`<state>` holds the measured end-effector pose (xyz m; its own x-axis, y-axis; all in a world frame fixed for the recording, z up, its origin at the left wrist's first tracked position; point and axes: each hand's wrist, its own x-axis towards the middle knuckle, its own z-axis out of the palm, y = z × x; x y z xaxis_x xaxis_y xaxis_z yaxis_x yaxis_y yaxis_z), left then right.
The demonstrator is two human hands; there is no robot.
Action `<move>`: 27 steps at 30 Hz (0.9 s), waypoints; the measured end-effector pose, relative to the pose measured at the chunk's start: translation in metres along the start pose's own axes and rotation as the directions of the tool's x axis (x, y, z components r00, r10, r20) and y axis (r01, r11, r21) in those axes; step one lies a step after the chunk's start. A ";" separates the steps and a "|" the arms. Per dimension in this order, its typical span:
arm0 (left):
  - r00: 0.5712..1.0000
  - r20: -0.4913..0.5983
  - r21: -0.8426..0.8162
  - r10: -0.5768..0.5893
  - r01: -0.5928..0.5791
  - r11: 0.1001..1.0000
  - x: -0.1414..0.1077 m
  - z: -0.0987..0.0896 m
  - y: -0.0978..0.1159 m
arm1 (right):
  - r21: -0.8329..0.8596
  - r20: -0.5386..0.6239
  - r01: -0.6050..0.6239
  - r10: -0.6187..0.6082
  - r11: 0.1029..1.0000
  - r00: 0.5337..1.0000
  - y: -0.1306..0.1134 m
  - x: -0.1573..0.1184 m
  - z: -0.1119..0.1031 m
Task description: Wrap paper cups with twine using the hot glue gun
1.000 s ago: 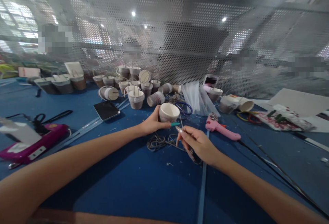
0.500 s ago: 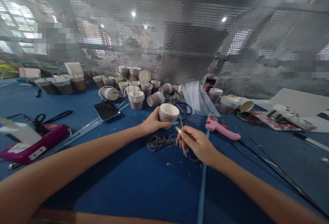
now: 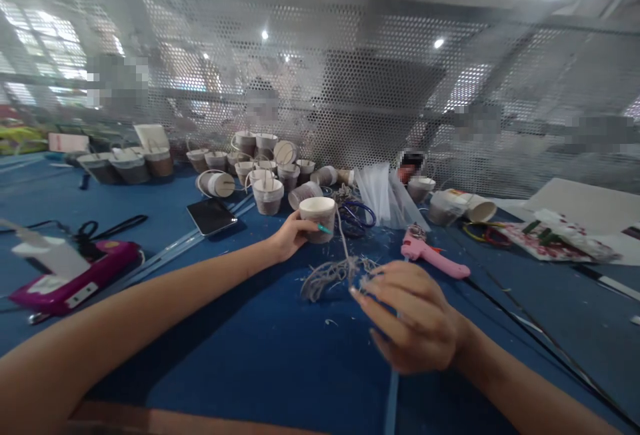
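My left hand (image 3: 293,235) is closed round a small paper cup (image 3: 318,212) with a greyish wrapped side, its white mouth tilted up. A grey cord (image 3: 343,235) runs from the cup's right side down to the fingers of my right hand (image 3: 410,312). Those fingers are bent together at the cord, their tips blurred by motion. Beneath them and to the left lies a loose coil of the same cord (image 3: 320,278) on the blue table (image 3: 250,368).
Several wrapped cups with handles (image 3: 267,195) stand behind. A pink glue gun (image 3: 433,255) lies right of my right hand, its black cable trailing. Further about are a phone (image 3: 213,215), a magenta power strip (image 3: 80,288), clear plastic sheets (image 3: 380,195) and blue-handled scissors (image 3: 357,215).
My right hand has moved down and right along the cord, drawing away from the cup. The cup is more upright and slightly left in view, still in my left hand.
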<state>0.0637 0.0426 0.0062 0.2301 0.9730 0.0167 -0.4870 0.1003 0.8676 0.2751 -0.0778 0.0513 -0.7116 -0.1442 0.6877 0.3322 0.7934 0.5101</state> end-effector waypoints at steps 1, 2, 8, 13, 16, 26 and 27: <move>1.000 -0.004 -0.024 -0.009 0.009 1.000 0.000 0.000 0.001 | -0.009 -0.005 -0.067 0.067 0.998 0.998 0.005 -0.004 0.000; 1.000 -0.008 -0.046 -0.021 0.020 0.999 -0.001 0.000 0.002 | -0.025 -0.014 -0.161 0.160 0.987 0.987 0.012 -0.009 0.002; 0.994 -0.013 -0.099 -0.110 0.108 0.989 0.000 -0.004 0.007 | -0.152 -0.093 -0.848 0.847 0.507 0.523 0.057 -0.049 0.016; 0.996 0.064 -0.014 -0.054 0.055 0.998 -0.002 -0.004 0.004 | 0.187 0.112 -0.941 0.946 0.282 0.306 0.052 -0.051 0.027; 0.988 0.156 0.075 -0.018 0.006 0.997 -0.002 -0.004 0.001 | 0.526 0.345 -0.850 0.908 0.022 0.237 0.034 -0.036 0.038; 0.978 0.207 0.223 0.010 -0.057 0.973 -0.002 -0.005 -0.002 | 0.597 0.521 -0.781 0.829 -0.185 0.202 0.009 -0.014 0.042; 0.978 0.206 0.232 0.016 -0.065 0.971 -0.002 -0.005 -0.003 | 0.572 0.563 -0.795 0.802 -0.202 0.201 0.010 -0.014 0.041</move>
<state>0.0604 0.0418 0.0012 0.3912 0.9107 0.1329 -0.2924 -0.0139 0.9562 0.2623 -0.0437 0.0256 -0.2251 0.9399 0.2567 0.1450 0.2929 -0.9451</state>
